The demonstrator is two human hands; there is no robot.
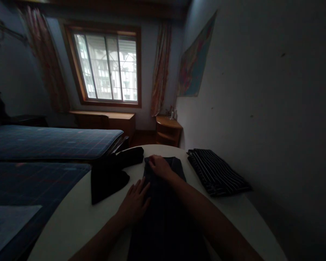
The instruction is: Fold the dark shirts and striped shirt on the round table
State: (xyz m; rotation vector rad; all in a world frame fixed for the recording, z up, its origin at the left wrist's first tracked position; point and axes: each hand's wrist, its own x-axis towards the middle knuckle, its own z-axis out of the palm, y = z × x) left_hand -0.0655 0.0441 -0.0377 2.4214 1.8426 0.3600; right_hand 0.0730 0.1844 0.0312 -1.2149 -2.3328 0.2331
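Observation:
A dark blue garment point(167, 214), perhaps trousers, lies lengthwise on the round white table point(67, 221), running toward me. My left hand point(136, 198) is open, its fingers spread along the garment's left edge. Farther away, my right hand point(160, 166) has its fingers curled at the garment's far left corner and appears to grip the cloth there; the fingertips are partly hidden. Left of both hands, a black piece of clothing point(108, 177) lies loosely spread. On the right side of the table rests a folded black cloth with white stripes point(218, 174).
To the left stands a bed with a blue plaid mattress point(51, 141), close to the table. A wooden desk point(116, 115) is under the window point(108, 69), and a small corner shelf point(168, 123) stands beyond the table. The white wall point(260, 108) runs along the right.

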